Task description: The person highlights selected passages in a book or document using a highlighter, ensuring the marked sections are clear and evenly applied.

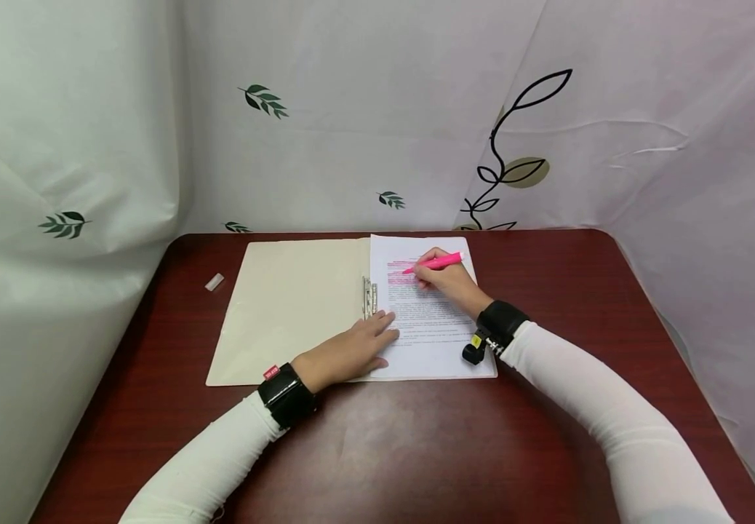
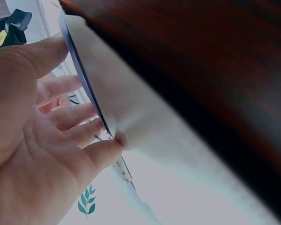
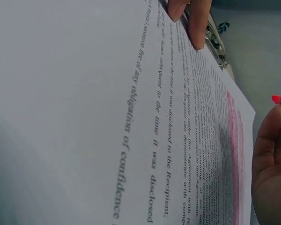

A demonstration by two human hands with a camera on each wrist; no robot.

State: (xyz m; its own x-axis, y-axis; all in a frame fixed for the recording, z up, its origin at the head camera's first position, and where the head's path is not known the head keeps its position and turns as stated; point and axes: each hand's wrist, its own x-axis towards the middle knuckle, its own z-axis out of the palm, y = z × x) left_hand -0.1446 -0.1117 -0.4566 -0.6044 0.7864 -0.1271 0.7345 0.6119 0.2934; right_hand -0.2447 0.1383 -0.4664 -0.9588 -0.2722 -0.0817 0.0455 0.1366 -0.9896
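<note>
An open cream folder [image 1: 299, 306] lies on the table, with printed white sheets [image 1: 436, 356] on its right side. Pink highlighting covers several upper lines of the page, and its streaks [image 3: 235, 154] show in the right wrist view. My right hand [image 1: 446, 280] holds a pink highlighter [image 1: 441, 261], its tip at the highlighted lines. In the right wrist view only the red tip of the highlighter [image 3: 276, 99] peeks out past that hand. My left hand [image 1: 351, 349] rests on the lower left of the page with fingers spread. The metal clip [image 1: 369, 298] sits at the folder's fold.
A small white piece [image 1: 214, 282], perhaps an eraser, lies on the dark red table [image 1: 377, 444] left of the folder. A white curtain [image 1: 351, 73] with leaf prints hangs behind the table. Black bands [image 1: 287, 397] circle both wrists.
</note>
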